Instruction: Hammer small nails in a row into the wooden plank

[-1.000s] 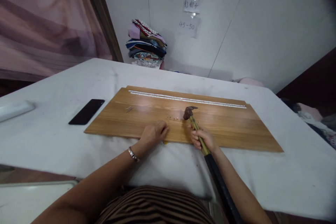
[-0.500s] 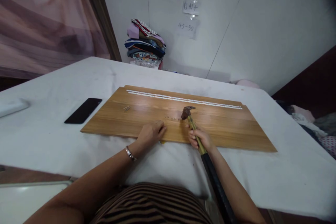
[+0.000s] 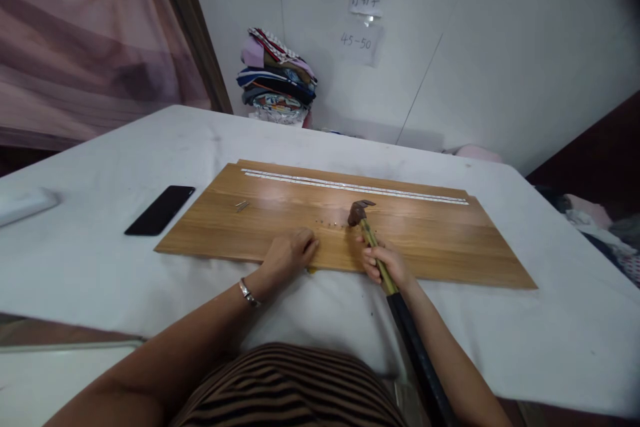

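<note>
My right hand [image 3: 385, 263] is wrapped around the yellow-and-black handle of a claw hammer [image 3: 377, 250]. The rusty hammer head rests on or just above a wooden board [image 3: 225, 233], at the right end of a row of small nail heads [image 3: 329, 223]. On the board's near edge, left of that row, lies my left hand [image 3: 290, 250] with its fingers curled in and nothing visible in them. Several loose nails [image 3: 242, 205] lie on the board's left part. Two white marked strips [image 3: 355, 188] run along its far side.
A white-covered table [image 3: 90, 267] carries the board. Left of it lies a black phone [image 3: 160, 211], with a white object [image 3: 27, 203] farther left. Folded clothes [image 3: 277, 80] are stacked by the wall behind. A pinkish curtain [image 3: 85, 40] hangs at the left.
The view has shifted slightly. My left hand stays on the board, and the hammer in my right hand keeps nearly the same place by the nail row.
</note>
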Demonstrator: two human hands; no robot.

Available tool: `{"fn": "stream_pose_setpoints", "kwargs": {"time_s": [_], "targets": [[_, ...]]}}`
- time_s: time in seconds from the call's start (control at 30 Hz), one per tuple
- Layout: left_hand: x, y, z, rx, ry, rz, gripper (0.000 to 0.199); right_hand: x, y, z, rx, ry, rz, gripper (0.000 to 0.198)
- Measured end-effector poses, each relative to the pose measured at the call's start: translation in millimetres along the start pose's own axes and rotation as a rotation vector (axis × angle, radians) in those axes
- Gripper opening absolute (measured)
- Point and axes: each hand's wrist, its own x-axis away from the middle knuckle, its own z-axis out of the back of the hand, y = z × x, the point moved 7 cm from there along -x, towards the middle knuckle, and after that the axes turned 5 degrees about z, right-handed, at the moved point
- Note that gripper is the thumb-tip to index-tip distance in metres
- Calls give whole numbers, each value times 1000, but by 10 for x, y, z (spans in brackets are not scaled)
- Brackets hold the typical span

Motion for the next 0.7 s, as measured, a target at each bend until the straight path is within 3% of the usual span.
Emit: {"fn": "stream_pose_setpoints", "kwargs": {"time_s": [0.7], "targets": [[0,-44,-73,20,-29,-3,25,21,82,21,-52,21,-18,36]]}}
